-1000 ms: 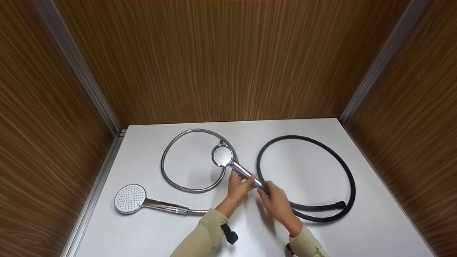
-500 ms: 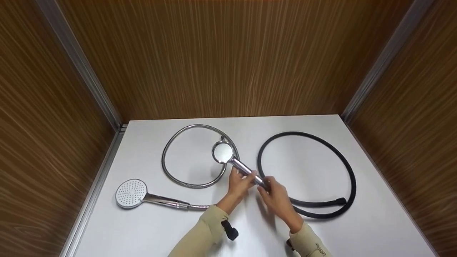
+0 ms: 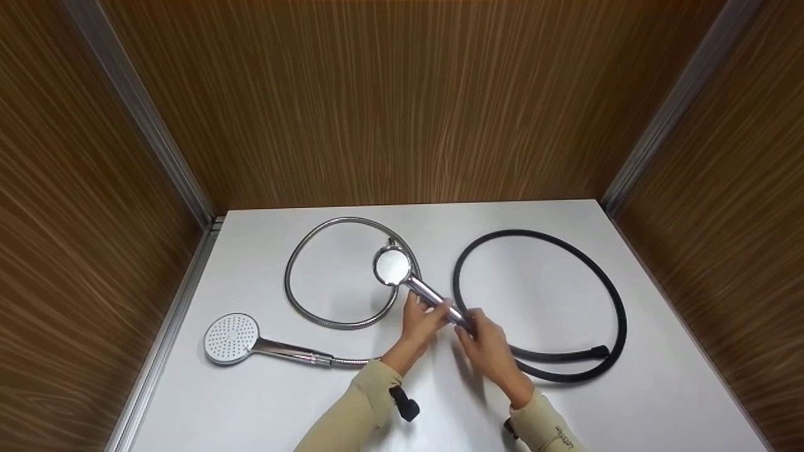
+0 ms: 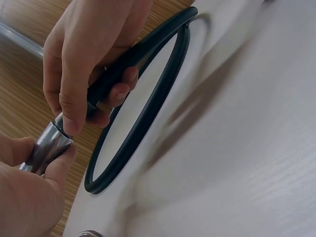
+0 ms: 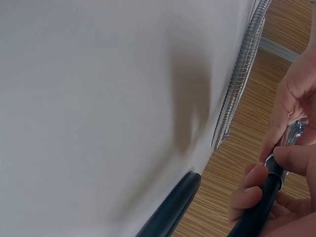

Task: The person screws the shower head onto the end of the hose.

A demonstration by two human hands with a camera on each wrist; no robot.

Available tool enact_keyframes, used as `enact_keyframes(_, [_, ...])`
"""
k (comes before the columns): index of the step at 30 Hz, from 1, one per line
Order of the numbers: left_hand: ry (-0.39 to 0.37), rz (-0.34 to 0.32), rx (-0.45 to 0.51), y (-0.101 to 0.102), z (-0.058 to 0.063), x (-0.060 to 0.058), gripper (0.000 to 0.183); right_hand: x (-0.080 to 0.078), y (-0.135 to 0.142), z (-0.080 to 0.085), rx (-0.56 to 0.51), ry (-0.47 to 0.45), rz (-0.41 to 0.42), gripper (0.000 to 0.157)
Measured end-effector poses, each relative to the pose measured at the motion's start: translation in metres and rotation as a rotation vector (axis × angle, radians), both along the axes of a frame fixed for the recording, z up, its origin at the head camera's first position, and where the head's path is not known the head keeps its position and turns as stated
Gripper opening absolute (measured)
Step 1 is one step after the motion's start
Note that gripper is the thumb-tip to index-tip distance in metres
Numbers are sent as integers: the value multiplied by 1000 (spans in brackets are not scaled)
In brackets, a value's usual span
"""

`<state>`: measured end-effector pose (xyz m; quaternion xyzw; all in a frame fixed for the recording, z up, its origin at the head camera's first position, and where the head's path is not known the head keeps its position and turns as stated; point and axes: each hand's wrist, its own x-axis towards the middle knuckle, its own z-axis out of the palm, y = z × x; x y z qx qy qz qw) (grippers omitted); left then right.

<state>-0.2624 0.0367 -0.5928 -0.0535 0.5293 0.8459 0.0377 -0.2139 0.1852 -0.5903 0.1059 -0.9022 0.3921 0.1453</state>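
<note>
Held over the table in the head view is a chrome hand shower (image 3: 392, 266) with a round head and a straight handle. My left hand (image 3: 419, 323) grips its handle (image 4: 43, 150), thumb along one side. My right hand (image 3: 488, 348) curls its fingers round the end of a black shower hose (image 5: 261, 205), right at the handle's lower end. In the left wrist view the hose end lines up with the handle, fingertips covering the joint. Beyond the right hand the black hose loops across the table.
On the white table (image 3: 282, 414) at left lies another shower head (image 3: 231, 339) with a white spray face, joined to a metal hose (image 3: 342, 325) that loops behind my left hand. Wood-grain panels (image 3: 402, 113) with metal corner rails enclose the table on three sides.
The table and everything on it sit slightly higher in the head view than a second ago. Both hands keep their hold on the hand shower and the black hose.
</note>
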Motion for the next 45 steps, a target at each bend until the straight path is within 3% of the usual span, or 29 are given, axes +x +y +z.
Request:
enact_keyframes(17, [-8, 1, 4, 1, 1, 0, 49, 2, -1, 3, 16, -20, 2, 16])
enact_keyframes(27, [5, 2, -2, 1, -1, 0, 51, 2, -2, 3, 15, -22, -3, 16])
enact_keyframes(34, [12, 10, 0, 1, 0, 2, 49, 2, -3, 2, -19, -9, -1, 25])
enact_keyframes(45, [7, 6, 2, 1, 1, 2, 49, 2, -3, 1, 1, -1, -2, 23])
